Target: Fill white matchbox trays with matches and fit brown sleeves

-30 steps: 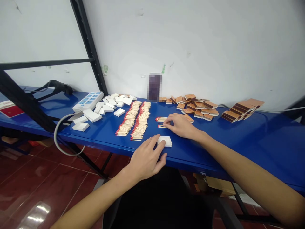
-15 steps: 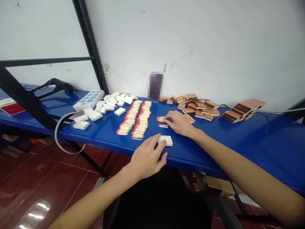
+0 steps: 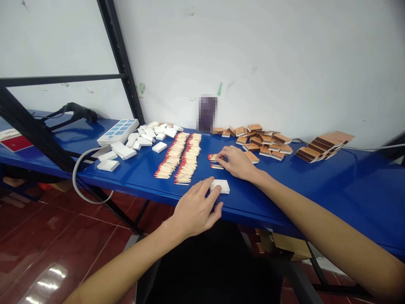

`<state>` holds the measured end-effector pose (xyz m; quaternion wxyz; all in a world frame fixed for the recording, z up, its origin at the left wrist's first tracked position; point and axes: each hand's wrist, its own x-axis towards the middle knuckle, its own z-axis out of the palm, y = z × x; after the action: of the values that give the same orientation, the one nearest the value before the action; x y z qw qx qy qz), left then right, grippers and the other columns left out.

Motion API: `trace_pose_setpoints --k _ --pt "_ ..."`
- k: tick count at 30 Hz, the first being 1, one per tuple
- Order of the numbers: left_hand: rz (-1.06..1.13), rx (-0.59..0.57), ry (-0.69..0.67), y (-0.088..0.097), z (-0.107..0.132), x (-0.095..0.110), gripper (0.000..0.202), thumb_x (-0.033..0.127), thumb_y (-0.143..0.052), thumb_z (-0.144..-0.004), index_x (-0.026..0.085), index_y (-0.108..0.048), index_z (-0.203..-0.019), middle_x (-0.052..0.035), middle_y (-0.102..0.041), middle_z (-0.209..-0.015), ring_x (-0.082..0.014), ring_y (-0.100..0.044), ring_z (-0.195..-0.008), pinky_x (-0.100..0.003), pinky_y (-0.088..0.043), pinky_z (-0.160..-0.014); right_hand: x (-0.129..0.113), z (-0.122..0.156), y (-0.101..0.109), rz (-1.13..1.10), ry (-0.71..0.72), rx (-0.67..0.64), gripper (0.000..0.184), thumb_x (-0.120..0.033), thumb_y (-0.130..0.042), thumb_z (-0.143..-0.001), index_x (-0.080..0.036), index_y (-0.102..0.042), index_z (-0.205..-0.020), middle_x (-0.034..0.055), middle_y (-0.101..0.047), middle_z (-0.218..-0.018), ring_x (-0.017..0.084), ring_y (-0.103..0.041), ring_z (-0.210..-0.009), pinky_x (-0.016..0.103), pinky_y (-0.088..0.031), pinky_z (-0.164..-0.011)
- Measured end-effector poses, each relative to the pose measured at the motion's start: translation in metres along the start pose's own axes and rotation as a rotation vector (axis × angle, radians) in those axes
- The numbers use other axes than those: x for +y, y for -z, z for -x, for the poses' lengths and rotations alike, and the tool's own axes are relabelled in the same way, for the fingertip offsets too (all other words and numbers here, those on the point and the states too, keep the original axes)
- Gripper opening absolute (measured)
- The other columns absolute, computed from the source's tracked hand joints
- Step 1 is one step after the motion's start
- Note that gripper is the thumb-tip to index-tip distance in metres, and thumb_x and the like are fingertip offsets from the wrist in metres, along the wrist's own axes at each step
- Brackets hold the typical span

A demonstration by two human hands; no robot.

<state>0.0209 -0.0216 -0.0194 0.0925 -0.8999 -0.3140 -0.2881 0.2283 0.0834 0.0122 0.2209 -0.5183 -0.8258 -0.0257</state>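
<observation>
Near the table's front edge, my left hand (image 3: 198, 207) has its fingers on a small white matchbox tray (image 3: 222, 185), steadying it against the table. Farther back, the thumb and fingers of my right hand (image 3: 236, 162) are closed on the stick ends of a small pile of red-tipped matches (image 3: 212, 157). Several loose matches (image 3: 217, 166) lie just in front of that pile. Left of my hands run two long rows of matches, the outer row (image 3: 172, 156) and the inner row (image 3: 187, 159), their red heads facing left.
White matchbox trays (image 3: 124, 150) are heaped at the left beside a white box with blue panels (image 3: 118, 131). Brown matchbox sleeves (image 3: 265, 141) are piled at the back right, with a slanted stack of sleeves (image 3: 324, 147) farther right. A black shelf post (image 3: 122, 59) rises at the left.
Almost nothing differs. My right hand has shifted very slightly at the small match pile, while my left hand stays on the white tray.
</observation>
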Motion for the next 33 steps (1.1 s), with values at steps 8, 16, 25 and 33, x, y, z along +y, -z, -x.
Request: trace_pose_setpoints --k 8,16,25,33 --pt "0.005 -0.004 0.001 0.001 0.000 -0.001 0.033 0.030 -0.044 -0.096 0.012 -0.056 -0.121 -0.0221 -0.057 -0.134 -0.0322 -0.062 -0.115 -0.046 -0.055 -0.094 0.000 0.000 0.001 0.011 0.002 -0.011 0.024 -0.027 -0.053 -0.094 -0.018 -0.074 -0.089 0.0085 -0.071 -0.092 0.023 -0.059 -0.086 0.036 -0.042 -0.079" --pt "-0.012 -0.001 -0.009 0.000 0.000 0.000 0.034 0.029 -0.044 -0.096 0.010 -0.055 -0.122 -0.0227 -0.057 -0.134 -0.0321 -0.063 -0.113 -0.046 -0.055 -0.094 0.000 0.000 0.000 0.010 0.025 0.004 0.028 -0.029 -0.051 -0.095 -0.017 -0.077 -0.093 0.0088 -0.073 -0.093 0.025 -0.061 -0.091 0.037 -0.043 -0.081" --pt "-0.013 -0.004 -0.003 0.000 0.000 -0.001 0.034 0.030 -0.044 -0.097 0.011 -0.055 -0.122 -0.0221 -0.056 -0.134 -0.0323 -0.062 -0.114 -0.046 -0.055 -0.094 -0.002 0.000 0.002 -0.044 -0.013 -0.019 0.025 -0.029 -0.052 -0.094 -0.017 -0.073 -0.088 0.0083 -0.072 -0.094 0.023 -0.062 -0.090 0.035 -0.042 -0.080" --pt "-0.006 -0.005 -0.005 0.000 0.000 -0.001 0.033 0.030 -0.044 -0.097 0.011 -0.055 -0.121 -0.0218 -0.056 -0.134 -0.0319 -0.061 -0.115 -0.045 -0.055 -0.095 -0.005 0.008 0.010 0.075 0.021 0.036 0.024 -0.027 -0.051 -0.095 -0.018 -0.073 -0.088 0.0092 -0.071 -0.094 0.024 -0.059 -0.088 0.036 -0.040 -0.079"
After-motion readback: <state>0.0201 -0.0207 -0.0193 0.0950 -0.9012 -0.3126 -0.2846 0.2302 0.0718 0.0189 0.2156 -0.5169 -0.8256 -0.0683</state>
